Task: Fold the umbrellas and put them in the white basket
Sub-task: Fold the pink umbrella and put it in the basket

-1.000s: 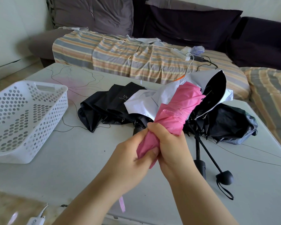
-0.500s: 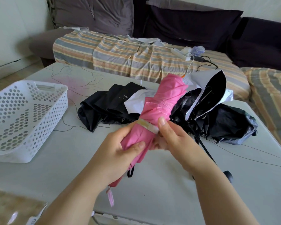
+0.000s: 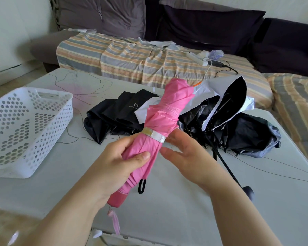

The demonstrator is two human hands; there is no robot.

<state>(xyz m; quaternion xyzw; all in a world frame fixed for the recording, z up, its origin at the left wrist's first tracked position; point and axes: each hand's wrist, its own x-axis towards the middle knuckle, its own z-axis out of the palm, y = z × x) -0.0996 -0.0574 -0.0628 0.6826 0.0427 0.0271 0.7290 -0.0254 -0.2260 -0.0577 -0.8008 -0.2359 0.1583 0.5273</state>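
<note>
A: Head view. Step in hand?

B: Securing of the pink folding umbrella [image 3: 164, 119]. It is rolled tight and tilted, tip toward the sofa [image 3: 203, 32], handle end toward the wearer, held above the grey table [image 3: 185, 201]. The closure strap [image 3: 155, 134] is wrapped round its middle and appears fastened. The lower canopy is gripped by the left hand [image 3: 121, 166], thumb laid across the fabric. The right hand [image 3: 185, 155] is released, fingers straight and loose, just beside the strap; contact cannot be confirmed.

A: Where are the other task items?

B: The white basket [image 3: 25, 128] stands at the table's left, well apart from the hands; nothing is seen inside it. A black umbrella marked UV [image 3: 117, 116], a white-and-black umbrella [image 3: 226, 103] and a dark grey umbrella [image 3: 252, 137] lie unfolded behind the pink one.

A: Next move?

B: By judgement, a carry leftward and a drop into the basket; one hand's grip should suffice, if the strap holds.

A: Difference from half a second ago?

B: The strap was then pressed by the right thumb and fingers; now that hand is drawn off. The umbrella is tipped slightly more toward the right. The left grip is unchanged.
</note>
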